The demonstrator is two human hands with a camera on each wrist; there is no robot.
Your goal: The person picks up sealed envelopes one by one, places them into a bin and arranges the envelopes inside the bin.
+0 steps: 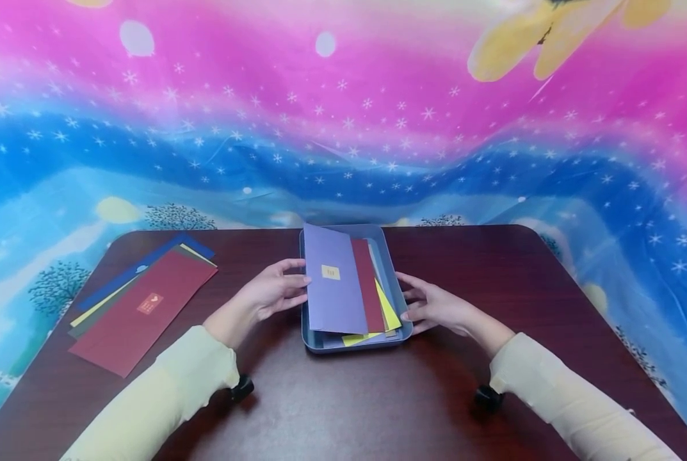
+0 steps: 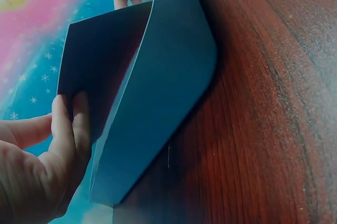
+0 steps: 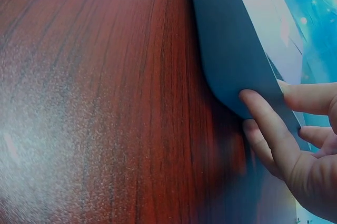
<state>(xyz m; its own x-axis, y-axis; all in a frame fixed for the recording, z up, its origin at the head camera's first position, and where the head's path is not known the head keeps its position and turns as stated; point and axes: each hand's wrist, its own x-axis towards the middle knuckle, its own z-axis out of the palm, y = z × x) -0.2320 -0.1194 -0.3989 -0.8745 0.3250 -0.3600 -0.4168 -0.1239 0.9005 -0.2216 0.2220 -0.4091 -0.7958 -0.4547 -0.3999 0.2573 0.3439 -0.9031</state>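
A grey-blue tray (image 1: 314,349) stands at the table's middle with several coloured envelopes in it. On top, a purple envelope (image 1: 333,291) with a small cream label lies tilted, its left edge raised above the tray wall. My left hand (image 1: 280,286) pinches that edge, the fingertips (image 2: 60,109) against the envelope's dark underside. Beneath it show a dark red envelope (image 1: 369,282) and a yellow envelope (image 1: 388,306). My right hand (image 1: 432,306) grips the tray's right wall near the front corner, thumb at the rim and fingers along the outside.
On the table's left lies a fanned pile of envelopes, with a dark red envelope (image 1: 147,314) on top and a blue envelope (image 1: 109,288) at the back. The dark wooden table (image 1: 343,410) ends at a patterned cloth backdrop (image 1: 343,153).
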